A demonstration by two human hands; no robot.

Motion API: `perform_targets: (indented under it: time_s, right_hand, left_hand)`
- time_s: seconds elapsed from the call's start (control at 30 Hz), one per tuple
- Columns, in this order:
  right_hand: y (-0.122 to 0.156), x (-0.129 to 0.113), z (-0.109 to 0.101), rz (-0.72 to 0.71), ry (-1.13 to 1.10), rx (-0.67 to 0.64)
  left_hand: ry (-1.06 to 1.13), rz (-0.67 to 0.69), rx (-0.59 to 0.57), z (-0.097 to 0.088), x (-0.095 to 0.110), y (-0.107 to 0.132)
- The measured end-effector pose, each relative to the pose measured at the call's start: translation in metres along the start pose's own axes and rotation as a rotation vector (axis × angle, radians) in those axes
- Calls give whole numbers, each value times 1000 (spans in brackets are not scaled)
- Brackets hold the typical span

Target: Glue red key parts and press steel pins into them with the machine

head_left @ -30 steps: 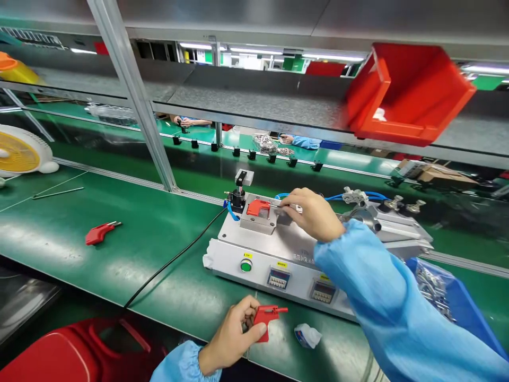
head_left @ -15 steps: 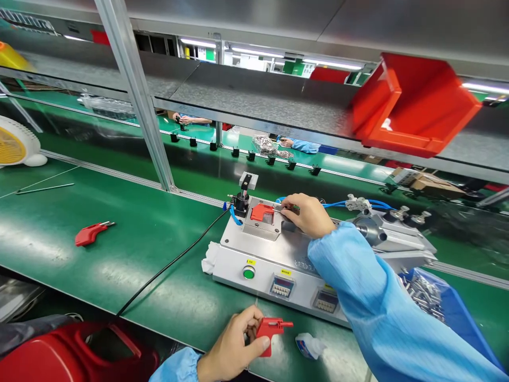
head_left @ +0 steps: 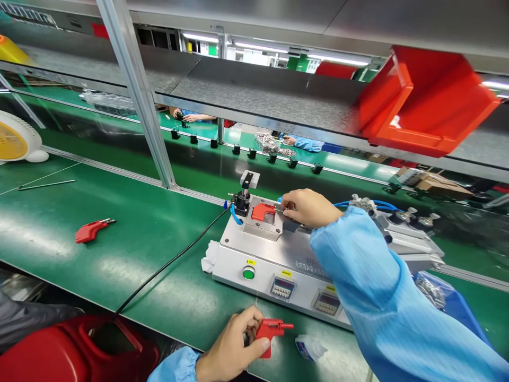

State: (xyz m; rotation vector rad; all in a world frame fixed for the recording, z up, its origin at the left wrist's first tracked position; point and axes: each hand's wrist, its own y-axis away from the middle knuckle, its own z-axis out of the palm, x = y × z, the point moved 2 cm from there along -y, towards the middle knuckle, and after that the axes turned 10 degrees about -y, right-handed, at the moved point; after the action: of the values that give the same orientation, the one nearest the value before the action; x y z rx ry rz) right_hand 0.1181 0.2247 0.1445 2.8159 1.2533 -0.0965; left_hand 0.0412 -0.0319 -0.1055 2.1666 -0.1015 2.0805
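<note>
My left hand (head_left: pixel 233 347) is closed on a small red plastic part (head_left: pixel 269 331) at the near edge of the green bench. My right hand (head_left: pixel 308 208) reaches over a grey press machine (head_left: pixel 278 254) and pinches a thin metal pin beside a second red plastic part (head_left: pixel 262 211) seated in the machine's fixture. A black clamp (head_left: pixel 242 199) stands just left of that fixture.
A finished red part with metal prongs (head_left: pixel 90 231) lies on the green conveyor belt (head_left: pixel 119 233) at left. A blue bin of metal pieces (head_left: pixel 449 302) sits at right, a red bin (head_left: pixel 425 101) overhead. A black cable (head_left: pixel 170 262) crosses the bench. Other workers' hands show beyond.
My right hand has shifted slightly left and nearer the fixture. My left hand and its red part have stayed put. The view drifted a little.
</note>
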Motion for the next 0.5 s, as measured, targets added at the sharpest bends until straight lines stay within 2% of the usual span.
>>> perform_targets:
  time_s: [0.1,0.17,0.33,0.5]
  right_hand:
    - [-6,-3,-3,57,-8,-63]
    - [-8,-3,-4,79,-30,-56]
    - [-3,4,-1,-15,-112,44]
    - [5,9,3,-53,-107,25]
  left_hand:
    - [9,-5,4,0,1,0]
    - [11,-7,8,-1,3,0]
    - [4,1,16,-2,4,0]
    - [-8,-10,9,-2,4,0]
